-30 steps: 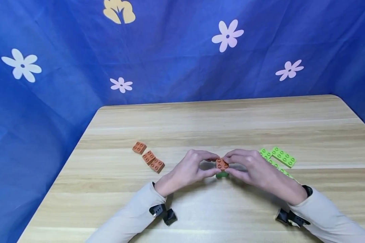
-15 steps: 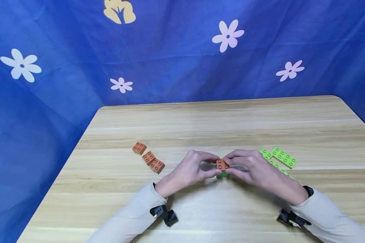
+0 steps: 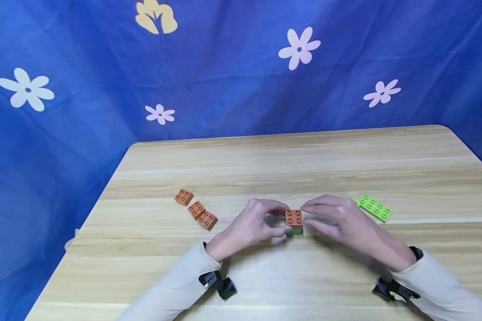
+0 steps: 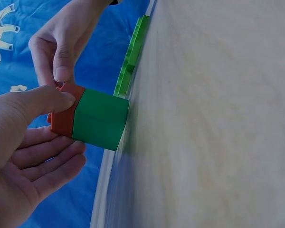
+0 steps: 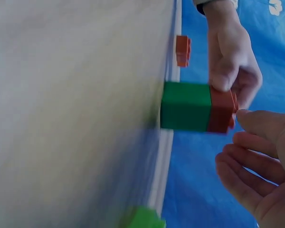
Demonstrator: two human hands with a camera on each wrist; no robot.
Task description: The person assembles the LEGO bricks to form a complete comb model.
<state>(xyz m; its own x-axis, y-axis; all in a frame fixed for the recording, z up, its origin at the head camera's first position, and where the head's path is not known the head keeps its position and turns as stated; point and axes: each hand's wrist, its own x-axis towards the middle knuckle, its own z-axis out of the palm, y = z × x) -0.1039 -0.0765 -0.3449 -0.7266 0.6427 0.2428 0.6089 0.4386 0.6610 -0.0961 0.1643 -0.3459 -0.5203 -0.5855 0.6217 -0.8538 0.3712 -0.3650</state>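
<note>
An orange-brown toy brick (image 3: 293,217) with studs on top sits flush on a taller green block (image 3: 294,232), which stands upright on the table. My left hand (image 3: 249,225) pinches the brick from its left side, thumb at the near face and fingers behind. In the left wrist view, the thumb presses on the orange-brown brick (image 4: 61,118) just above the green block (image 4: 102,118). My right hand (image 3: 343,218) is just right of the stack, its fingers extended and spread apart. The right wrist view shows its thumb tip close by the studs of the brick (image 5: 222,109).
Three loose orange-brown bricks lie in a slanted row to the left, the nearest brick (image 3: 207,220) touching its neighbour. Right of the hands lies a long light green brick (image 3: 374,208), with more light green partly hidden behind my right hand. A blue flowered cloth (image 3: 241,67) hangs behind the table (image 3: 265,169).
My right hand has let go of the orange-brown brick and moved slightly to the right, now covering more of the light green bricks. My left hand keeps its pinch, and the stack stays put.
</note>
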